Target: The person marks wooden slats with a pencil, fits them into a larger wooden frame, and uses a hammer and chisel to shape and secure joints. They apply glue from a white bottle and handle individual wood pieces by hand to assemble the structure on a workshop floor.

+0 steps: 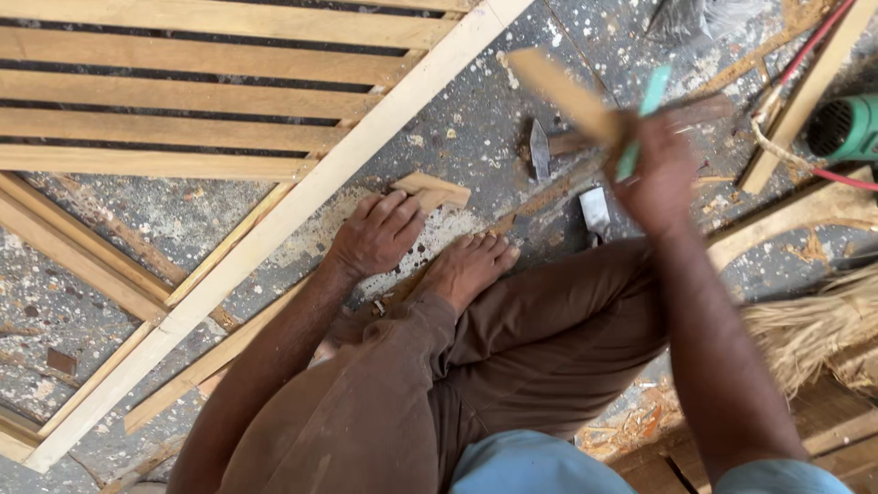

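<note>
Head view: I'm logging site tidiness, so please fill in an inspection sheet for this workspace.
Surface: speckled concrete floor, dusted with sawdust.
Job's things: slatted wooden frame; small wood piece; blurred wooden tool.
Clutter: chisel, shavings pile, offcuts.
Grips: left hand flat on the floor beside the wood piece; right hand raised, closed on the wooden tool.
Cables: red cord near green power tool.
Surroundings: person's bare foot.

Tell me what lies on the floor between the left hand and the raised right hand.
In the head view, between the left hand and the right hand lie a small wood offcut, a hammer head and a chisel blade on the speckled floor.
</note>
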Tool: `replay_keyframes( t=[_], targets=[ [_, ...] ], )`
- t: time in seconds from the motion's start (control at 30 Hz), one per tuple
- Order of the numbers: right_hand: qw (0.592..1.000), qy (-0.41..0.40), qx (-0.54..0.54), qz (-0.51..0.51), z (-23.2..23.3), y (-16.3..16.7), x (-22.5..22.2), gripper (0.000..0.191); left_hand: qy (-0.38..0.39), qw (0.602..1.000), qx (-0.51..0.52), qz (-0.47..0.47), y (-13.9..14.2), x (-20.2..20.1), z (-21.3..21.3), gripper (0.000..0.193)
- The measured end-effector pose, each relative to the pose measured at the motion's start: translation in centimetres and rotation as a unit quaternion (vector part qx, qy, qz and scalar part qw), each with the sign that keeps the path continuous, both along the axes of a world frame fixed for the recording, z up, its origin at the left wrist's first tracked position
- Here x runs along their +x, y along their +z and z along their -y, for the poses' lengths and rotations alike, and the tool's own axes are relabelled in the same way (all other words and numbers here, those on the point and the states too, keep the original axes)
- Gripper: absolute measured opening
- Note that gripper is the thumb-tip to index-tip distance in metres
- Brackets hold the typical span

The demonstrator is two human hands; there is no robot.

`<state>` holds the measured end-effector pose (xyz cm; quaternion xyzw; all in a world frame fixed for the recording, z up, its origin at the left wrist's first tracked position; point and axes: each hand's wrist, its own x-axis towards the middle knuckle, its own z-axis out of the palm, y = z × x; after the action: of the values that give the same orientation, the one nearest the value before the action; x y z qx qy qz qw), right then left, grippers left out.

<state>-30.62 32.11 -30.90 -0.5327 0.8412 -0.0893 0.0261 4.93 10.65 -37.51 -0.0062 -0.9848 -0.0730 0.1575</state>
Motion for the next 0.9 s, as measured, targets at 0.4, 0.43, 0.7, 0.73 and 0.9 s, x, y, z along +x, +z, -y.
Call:
replay_keyframes(
  t=[0.4,0.43,0.7,0.73,0.9],
  targets=[
    [0.987,-0.153,-0.051,-0.015,-15.2,2.0,0.8,0.051,-0.011,0.999,0.038,-0.019,1.9,0.9,-0.2,0.029],
    [0.978,-0.188,-0.08,0.047,-16.4,1.8,1.8,0.043,-0.011,0.999,0.046,-0.017,1.9,1.1,-0.3,0.029],
    [0.9,-0.377,0.149,0.157,-21.1,-0.1,9.9,0.036,0.027,0.994,0.109,0.006,0.9,1.9,-0.8,0.04],
    [0.903,-0.376,0.138,0.154,-21.0,-0.3,10.4,0.035,0.04,0.994,0.102,-0.004,1.1,2.0,-0.8,0.042],
    [0.915,-0.352,0.078,0.184,-20.8,-0.3,11.8,0.034,0.077,0.988,0.118,-0.065,4.5,1.4,-1.1,0.032]
  ],
)
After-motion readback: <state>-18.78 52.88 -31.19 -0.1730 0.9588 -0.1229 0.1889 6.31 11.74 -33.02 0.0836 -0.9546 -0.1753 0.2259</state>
